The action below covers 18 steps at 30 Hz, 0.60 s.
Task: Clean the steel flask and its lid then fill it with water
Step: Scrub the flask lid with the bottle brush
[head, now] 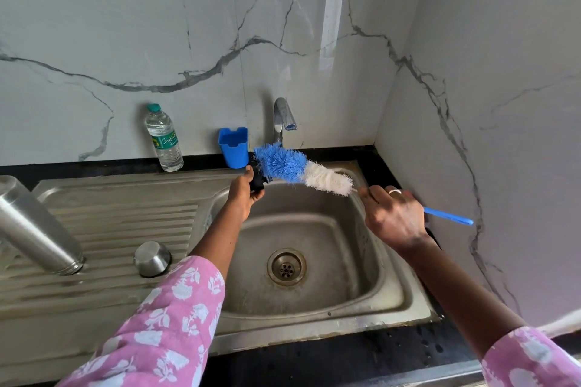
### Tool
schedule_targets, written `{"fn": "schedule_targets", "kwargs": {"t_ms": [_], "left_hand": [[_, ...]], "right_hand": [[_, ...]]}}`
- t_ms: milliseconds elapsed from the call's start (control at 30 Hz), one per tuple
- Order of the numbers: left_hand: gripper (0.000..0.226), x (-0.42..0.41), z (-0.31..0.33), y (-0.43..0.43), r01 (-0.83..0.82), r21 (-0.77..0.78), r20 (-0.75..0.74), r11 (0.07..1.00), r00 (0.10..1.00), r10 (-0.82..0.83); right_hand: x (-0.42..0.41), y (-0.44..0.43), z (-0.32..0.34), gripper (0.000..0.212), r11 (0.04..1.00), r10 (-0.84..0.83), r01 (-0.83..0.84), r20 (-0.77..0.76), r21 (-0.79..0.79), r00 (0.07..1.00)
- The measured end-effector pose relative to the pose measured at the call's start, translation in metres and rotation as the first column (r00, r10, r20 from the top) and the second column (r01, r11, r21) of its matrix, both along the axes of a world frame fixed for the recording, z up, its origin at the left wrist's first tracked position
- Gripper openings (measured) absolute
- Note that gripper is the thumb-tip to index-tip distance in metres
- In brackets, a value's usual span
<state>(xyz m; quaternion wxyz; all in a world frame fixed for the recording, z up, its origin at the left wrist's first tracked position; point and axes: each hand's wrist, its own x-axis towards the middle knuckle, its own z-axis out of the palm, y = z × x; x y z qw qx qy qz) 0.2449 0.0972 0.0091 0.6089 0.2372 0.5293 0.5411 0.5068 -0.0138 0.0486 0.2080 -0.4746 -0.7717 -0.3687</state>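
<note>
Soft, even daylight fills the view, fairly bright, with no hard shadows. A pale vertical streak of reflected light runs down the marble wall [330, 9]. The steel flask [34, 223] and the tap [283, 113] carry mild glare, and the sink [393, 292] shines dully. The brush [301, 171] in the right hand [393, 217] is sharp. The black lid [257, 182] in the left hand [243, 193] is too dark for detail. Wide-angle bending stretches the flask and the sleeves [163, 330] at the edges, where they look slightly soft.
</note>
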Motion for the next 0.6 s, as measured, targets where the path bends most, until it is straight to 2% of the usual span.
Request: {"fn": "schedule_targets", "kwargs": {"t_ms": [100, 167, 333, 433, 533, 600], "left_hand": [[0.019, 0.005, 0.002, 0.0, 0.094, 0.045, -0.153, 0.995, 0.984, -0.086], [0.017, 0.009, 0.004, -0.001, 0.107, 0.071, -0.178, 0.992, 0.98, -0.093], [0.016, 0.01, 0.011, -0.003, 0.099, 0.125, -0.062, 0.987, 0.994, -0.092], [0.011, 0.008, 0.015, -0.003, 0.142, 0.152, 0.022, 0.978, 0.989, -0.147], [0.024, 0.009, 0.018, -0.002, 0.205, 0.177, 0.009, 0.963, 0.978, -0.21], [0.024, 0.008, 0.019, -0.002, 0.187, 0.168, -0.001, 0.968, 0.982, -0.189]], "right_hand": [[-0.005, 0.004, 0.006, 0.032, 1.0, 0.006, -0.006, 0.039, 0.009, 0.999], [-0.011, 0.006, 0.01, 0.032, 1.0, 0.001, -0.001, 0.045, 0.008, 0.999], [-0.014, 0.005, 0.01, 0.033, 1.0, 0.015, -0.015, 0.021, 0.004, 1.0], [-0.014, 0.006, 0.012, 0.033, 1.0, 0.0, 0.0, -0.006, 0.009, 1.0], [-0.016, 0.008, 0.015, 0.031, 1.0, -0.021, 0.021, -0.014, 0.011, 1.0], [-0.016, 0.007, 0.016, 0.031, 1.0, -0.011, 0.011, -0.01, 0.029, 1.0]]}}
